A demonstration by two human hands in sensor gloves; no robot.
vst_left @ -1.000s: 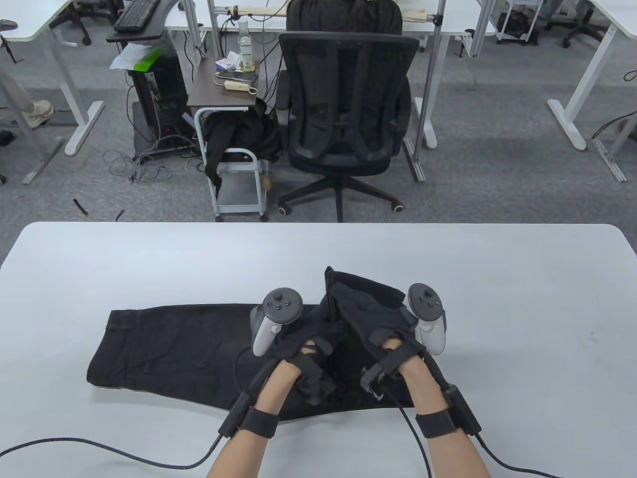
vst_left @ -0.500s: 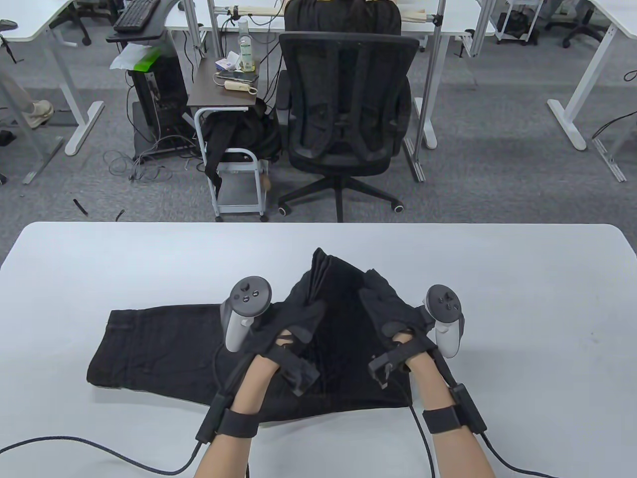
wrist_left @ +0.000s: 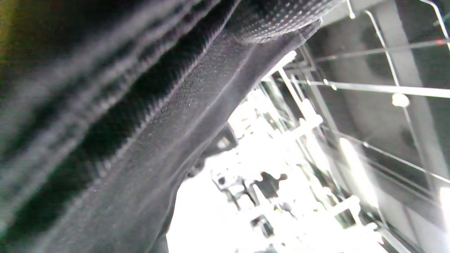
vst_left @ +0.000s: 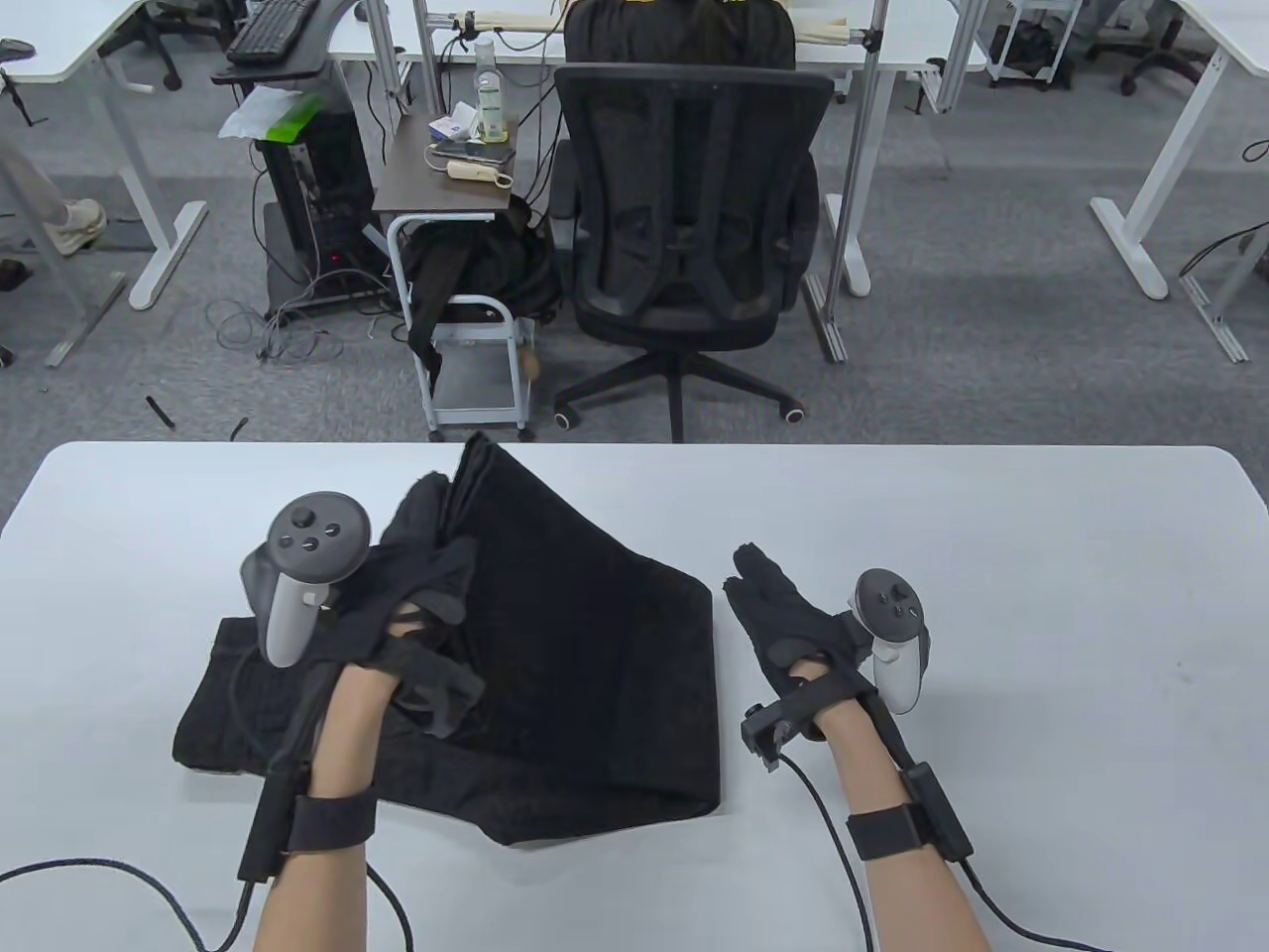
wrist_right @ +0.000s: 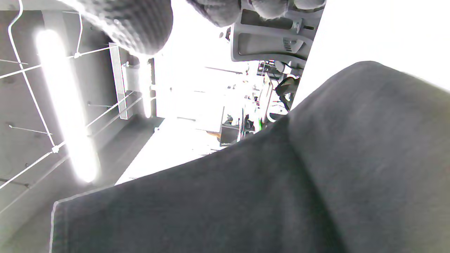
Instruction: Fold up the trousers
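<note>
The black trousers (vst_left: 585, 684) lie on the white table (vst_left: 1041, 555), folded over on themselves at the near left. My left hand (vst_left: 426, 565) grips the leg-hem end and holds it lifted above the lower layer, toward the far left. The trousers fill the left wrist view (wrist_left: 105, 140) close up and blurred. My right hand (vst_left: 783, 620) is open, fingers stretched out, just right of the fold's right edge, holding nothing. In the right wrist view the trousers' fold (wrist_right: 281, 186) fills the lower frame and my fingertips (wrist_right: 140, 21) hang at the top.
A black office chair (vst_left: 689, 218) stands beyond the table's far edge, with a small cart (vst_left: 466, 297) to its left. Glove cables (vst_left: 149, 883) trail over the table's near edge.
My left hand has carried the trousers' end from the middle up and to the far left, spreading the top layer over. My right hand let go of the cloth and opened beside the fold.
</note>
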